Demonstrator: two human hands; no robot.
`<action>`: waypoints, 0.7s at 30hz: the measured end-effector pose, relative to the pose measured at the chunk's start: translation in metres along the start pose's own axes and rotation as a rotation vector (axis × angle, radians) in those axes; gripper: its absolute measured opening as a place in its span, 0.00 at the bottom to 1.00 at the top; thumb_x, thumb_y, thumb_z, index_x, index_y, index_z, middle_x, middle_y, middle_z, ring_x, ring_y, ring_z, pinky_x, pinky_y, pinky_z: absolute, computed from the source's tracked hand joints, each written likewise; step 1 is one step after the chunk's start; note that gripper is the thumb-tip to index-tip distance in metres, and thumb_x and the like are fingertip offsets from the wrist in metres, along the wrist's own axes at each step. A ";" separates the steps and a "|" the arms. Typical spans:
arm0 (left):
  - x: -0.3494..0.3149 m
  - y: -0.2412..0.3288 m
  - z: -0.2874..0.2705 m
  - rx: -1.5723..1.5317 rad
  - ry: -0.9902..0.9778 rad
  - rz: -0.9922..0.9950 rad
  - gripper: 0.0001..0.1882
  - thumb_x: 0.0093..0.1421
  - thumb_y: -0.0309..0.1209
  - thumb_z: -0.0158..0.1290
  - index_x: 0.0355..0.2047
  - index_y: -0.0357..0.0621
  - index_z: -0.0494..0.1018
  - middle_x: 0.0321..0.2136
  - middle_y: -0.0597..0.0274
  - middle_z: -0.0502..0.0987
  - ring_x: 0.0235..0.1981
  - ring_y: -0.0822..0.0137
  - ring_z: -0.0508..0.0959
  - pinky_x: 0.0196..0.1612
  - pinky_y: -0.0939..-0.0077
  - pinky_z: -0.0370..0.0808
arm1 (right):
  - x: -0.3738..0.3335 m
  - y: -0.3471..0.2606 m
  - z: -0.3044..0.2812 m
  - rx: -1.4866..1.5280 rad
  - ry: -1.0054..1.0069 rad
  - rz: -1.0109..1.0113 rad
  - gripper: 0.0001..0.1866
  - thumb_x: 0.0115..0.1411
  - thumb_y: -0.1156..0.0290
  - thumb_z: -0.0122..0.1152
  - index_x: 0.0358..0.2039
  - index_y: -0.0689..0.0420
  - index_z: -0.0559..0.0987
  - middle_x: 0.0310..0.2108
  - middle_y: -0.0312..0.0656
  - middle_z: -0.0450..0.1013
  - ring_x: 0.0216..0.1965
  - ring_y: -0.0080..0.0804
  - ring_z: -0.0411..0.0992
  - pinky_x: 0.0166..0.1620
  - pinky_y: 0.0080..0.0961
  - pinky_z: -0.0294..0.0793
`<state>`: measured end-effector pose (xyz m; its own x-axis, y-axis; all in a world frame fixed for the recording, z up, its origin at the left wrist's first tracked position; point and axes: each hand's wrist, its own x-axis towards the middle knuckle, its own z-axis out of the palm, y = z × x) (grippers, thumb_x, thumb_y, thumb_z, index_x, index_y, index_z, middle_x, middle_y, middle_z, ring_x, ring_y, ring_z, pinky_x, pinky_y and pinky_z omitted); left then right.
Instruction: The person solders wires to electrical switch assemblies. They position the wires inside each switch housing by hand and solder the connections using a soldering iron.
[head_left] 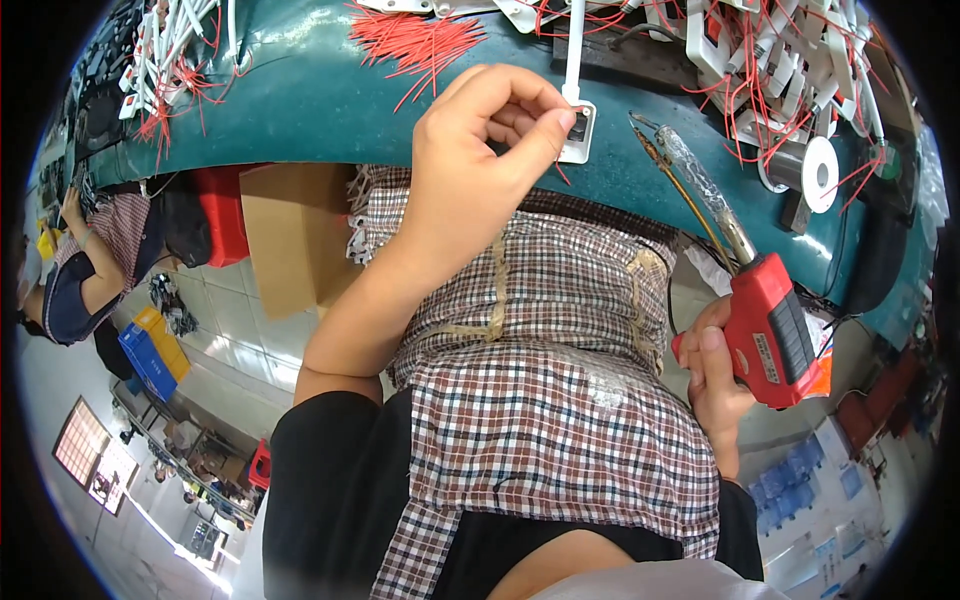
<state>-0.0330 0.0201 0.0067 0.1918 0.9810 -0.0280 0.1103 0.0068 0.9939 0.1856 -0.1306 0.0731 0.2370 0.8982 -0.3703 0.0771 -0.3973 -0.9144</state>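
Observation:
My left hand (475, 165) is over the bench edge, thumb and forefinger pinched at a small white square housing (587, 140) with a dark middle. A thin red wire (563, 175) shows just below those fingertips, its other end hidden by them. From the housing a white stem (574, 55) runs away across the bench. My right hand (714, 375) is wrapped round the grip of a red and black soldering gun (765, 320). Its metal barrel slants up and left, the tip close to the right of the housing. A thin brass-coloured tube runs alongside the barrel.
Loose red wires (420, 42) lie in a bundle on the green bench (300, 100). White parts with red wires (760, 60) are heaped at the far right, beside a white spool (820, 175). More white stems (180, 50) lie far left. A cardboard box (290, 235) and another person (95, 250) are at left.

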 end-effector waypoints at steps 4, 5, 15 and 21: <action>-0.001 0.004 0.003 0.248 0.032 0.163 0.05 0.54 0.18 0.59 0.32 0.36 0.76 0.33 0.63 0.74 0.29 0.77 0.75 0.34 0.86 0.74 | -0.001 -0.003 0.001 -0.026 -0.017 0.036 0.09 0.60 0.75 0.56 0.38 0.65 0.70 0.22 0.39 0.65 0.15 0.19 0.57 0.21 0.19 0.61; -0.001 0.005 0.004 0.285 0.054 0.182 0.05 0.52 0.17 0.60 0.30 0.36 0.77 0.33 0.62 0.73 0.29 0.76 0.75 0.34 0.85 0.74 | -0.003 -0.002 0.000 -0.027 -0.019 0.038 0.09 0.60 0.75 0.56 0.38 0.65 0.70 0.22 0.39 0.65 0.15 0.19 0.57 0.21 0.19 0.61; -0.002 0.006 0.006 0.370 0.075 0.219 0.07 0.48 0.19 0.61 0.28 0.38 0.79 0.33 0.62 0.72 0.30 0.75 0.74 0.34 0.82 0.74 | 0.000 0.004 -0.001 -0.188 -0.037 0.045 0.11 0.58 0.73 0.59 0.38 0.65 0.72 0.21 0.39 0.67 0.16 0.19 0.61 0.20 0.17 0.60; -0.002 0.007 0.006 0.365 0.073 0.215 0.07 0.48 0.19 0.61 0.29 0.38 0.79 0.33 0.62 0.72 0.30 0.74 0.74 0.34 0.82 0.74 | 0.002 0.006 -0.001 -0.170 -0.056 0.041 0.08 0.59 0.73 0.58 0.33 0.64 0.71 0.21 0.39 0.67 0.16 0.19 0.60 0.20 0.17 0.60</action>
<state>-0.0264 0.0174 0.0132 0.1796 0.9640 0.1963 0.4157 -0.2552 0.8730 0.1870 -0.1316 0.0668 0.1892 0.8879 -0.4193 0.2325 -0.4554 -0.8594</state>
